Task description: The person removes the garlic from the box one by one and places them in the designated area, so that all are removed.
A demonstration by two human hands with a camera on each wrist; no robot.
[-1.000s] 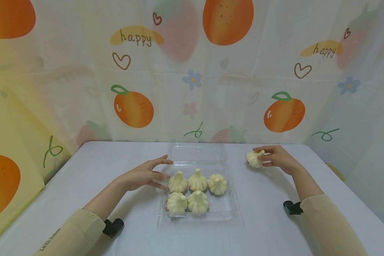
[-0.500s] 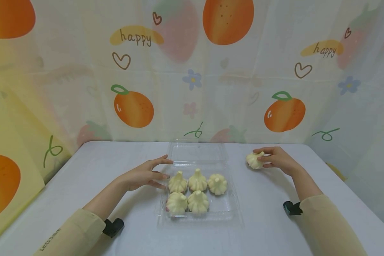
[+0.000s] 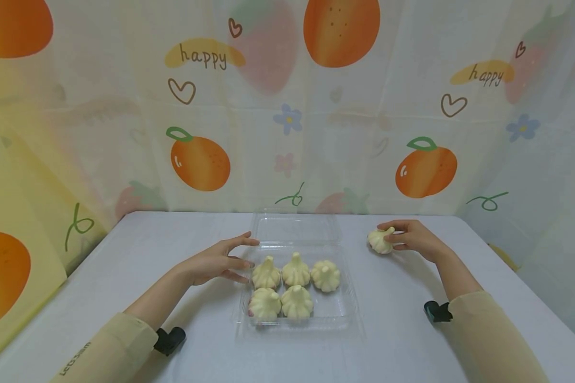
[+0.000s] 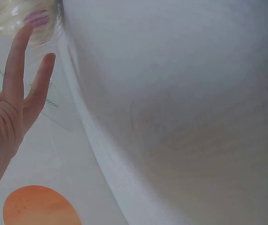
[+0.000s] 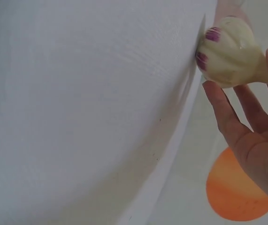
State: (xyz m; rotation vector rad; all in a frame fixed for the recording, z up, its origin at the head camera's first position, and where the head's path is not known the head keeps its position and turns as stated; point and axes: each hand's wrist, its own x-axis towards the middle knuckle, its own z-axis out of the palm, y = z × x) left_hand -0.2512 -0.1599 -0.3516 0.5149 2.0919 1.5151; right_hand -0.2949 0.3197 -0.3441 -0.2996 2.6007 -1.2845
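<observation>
My right hand (image 3: 414,239) holds a garlic bulb (image 3: 380,241) at the back right of the table. In the right wrist view this bulb (image 5: 230,51) shows purple marks at its base, low by the white tabletop, with fingers around it and its stem. Several more garlic bulbs (image 3: 295,270) sit in two rows inside a clear plastic box (image 3: 333,308). At the box's left side, my left hand (image 3: 218,261) lies with fingers spread, fingertips right at the wall. The left wrist view shows a bulb (image 4: 40,18) through the plastic beyond those fingertips.
Hinged at the back, the box's clear lid (image 3: 294,229) lies open toward the far table edge. A white cloth covers the table (image 3: 187,351). Behind it hangs a fruit-print curtain (image 3: 345,159). Each sleeve has a black wrist device (image 3: 170,340) beneath it.
My right hand and its garlic bulb have shifted very slightly toward me. The left hand, the box and the bulbs in it have stayed still.
</observation>
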